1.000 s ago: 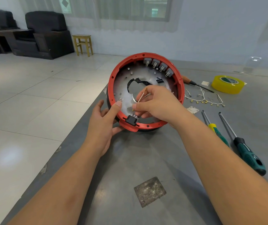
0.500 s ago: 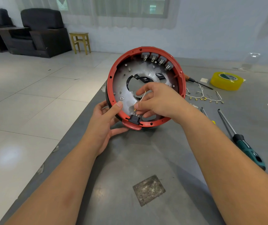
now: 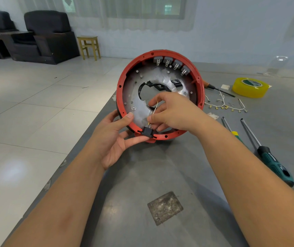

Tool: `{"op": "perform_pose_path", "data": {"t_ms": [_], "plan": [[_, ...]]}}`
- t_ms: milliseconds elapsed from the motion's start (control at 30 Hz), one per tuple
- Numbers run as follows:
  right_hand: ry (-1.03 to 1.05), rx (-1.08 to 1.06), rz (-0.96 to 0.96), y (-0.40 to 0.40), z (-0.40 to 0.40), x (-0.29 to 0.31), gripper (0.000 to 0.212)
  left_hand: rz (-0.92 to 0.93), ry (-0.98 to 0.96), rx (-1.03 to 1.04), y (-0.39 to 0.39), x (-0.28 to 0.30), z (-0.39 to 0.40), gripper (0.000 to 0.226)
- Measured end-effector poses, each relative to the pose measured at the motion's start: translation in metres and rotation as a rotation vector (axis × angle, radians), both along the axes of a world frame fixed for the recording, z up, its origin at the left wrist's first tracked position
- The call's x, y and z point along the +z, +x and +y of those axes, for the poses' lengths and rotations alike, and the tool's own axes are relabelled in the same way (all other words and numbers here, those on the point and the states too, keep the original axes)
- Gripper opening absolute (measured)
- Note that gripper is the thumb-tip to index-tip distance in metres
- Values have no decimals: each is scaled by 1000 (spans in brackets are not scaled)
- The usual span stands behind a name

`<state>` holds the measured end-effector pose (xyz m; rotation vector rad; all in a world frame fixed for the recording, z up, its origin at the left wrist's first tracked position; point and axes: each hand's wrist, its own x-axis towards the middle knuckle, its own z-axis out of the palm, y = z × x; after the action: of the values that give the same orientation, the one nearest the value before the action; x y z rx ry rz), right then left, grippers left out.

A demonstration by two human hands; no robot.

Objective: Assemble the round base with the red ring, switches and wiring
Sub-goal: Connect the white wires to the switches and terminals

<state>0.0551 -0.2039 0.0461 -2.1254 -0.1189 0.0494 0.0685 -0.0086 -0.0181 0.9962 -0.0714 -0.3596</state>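
One wire (image 3: 154, 109), pinched in the right hand (image 3: 175, 111), slants down-left to the black switch (image 3: 148, 131) directly below at the red ring's (image 3: 201, 90) near edge, which the left hand (image 3: 115, 134) grips.

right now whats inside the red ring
A silver plate with a central hole, four grey switches along the top, one black connector at the bottom. The right hand covers the lower right.

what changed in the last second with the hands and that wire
The right hand brought the thin wire down, so its tip is now at the black connector on the red ring. The left hand keeps its grip on the ring's lower edge; the base stays tilted up.
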Motion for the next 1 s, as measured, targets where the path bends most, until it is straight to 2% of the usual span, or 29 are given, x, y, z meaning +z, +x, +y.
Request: {"op": "perform_pose_path", "data": {"t_ms": [167,333,1000], "plan": [[10,-1,0,1,0,0,42,3,-20,12,-2,3,-1,54],[11,-4,4,2,0,-1,44,23,-39,23,-3,4,-1,46],[-5,4,-2,5,0,-4,57,21,-72,33,-5,4,-3,44]]}}
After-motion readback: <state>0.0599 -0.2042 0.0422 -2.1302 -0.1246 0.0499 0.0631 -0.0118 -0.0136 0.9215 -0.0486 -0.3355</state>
